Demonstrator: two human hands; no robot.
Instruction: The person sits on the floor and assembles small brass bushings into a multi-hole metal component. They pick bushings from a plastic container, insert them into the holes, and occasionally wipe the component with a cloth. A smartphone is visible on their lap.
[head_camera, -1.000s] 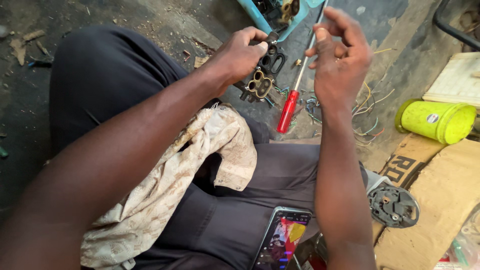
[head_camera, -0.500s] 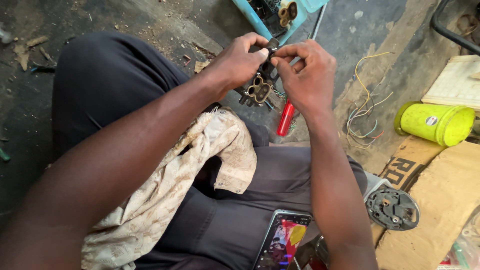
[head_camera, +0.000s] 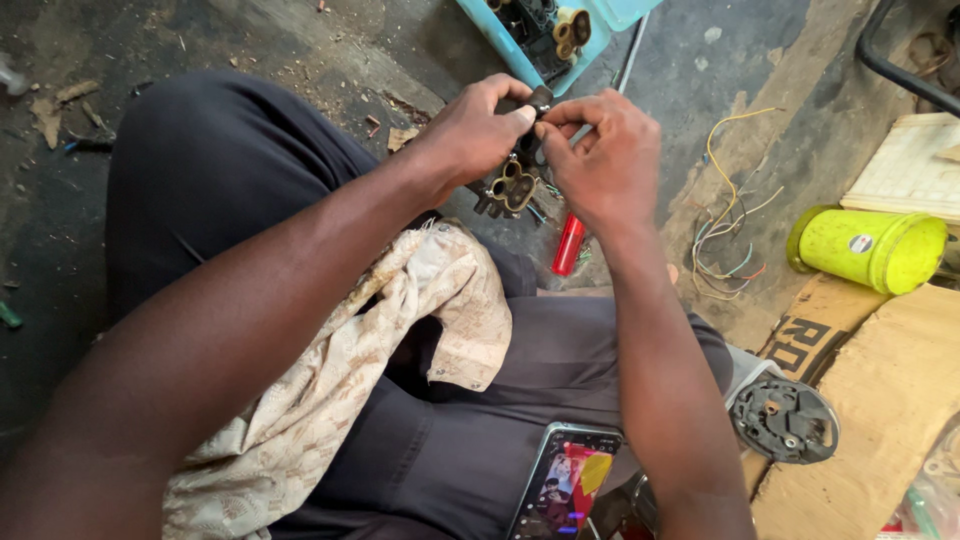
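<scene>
Left hand: your left hand (head_camera: 470, 135) is closed around the dark electrical part (head_camera: 512, 185), thumb and forefinger pinched at its top end.
Right hand: your right hand (head_camera: 605, 160) meets the left at that same top end, fingers curled in and pinching a small dark piece there; what exactly sits between the fingertips is too small to tell.
Held part: the dark electrical part hangs between both hands above the floor, just past your knees, with round brass-coloured openings facing the camera.
Screwdriver: a red-handled screwdriver (head_camera: 568, 245) lies on the floor right under your right hand, its thin shaft running up toward the blue tray.
Blue tray: a light blue plastic tray (head_camera: 500, 45) sits on the floor just beyond your hands, with dark parts and brass-coloured rings inside.
Cloth: a stained cream cloth (head_camera: 330, 390) is draped over your left thigh, under your left forearm.
Phone: a phone (head_camera: 565, 485) with a lit screen rests on your lap near your right elbow.
Wires: a loose bunch of coloured wires (head_camera: 725, 230) lies on the floor to the right of your right hand.
Yellow can: a yellow-green container (head_camera: 870, 250) lies on its side farther right, beside cardboard (head_camera: 880, 400).
Round metal part: a grey disc-shaped part (head_camera: 785, 420) sits at the cardboard's edge by your right leg.
</scene>
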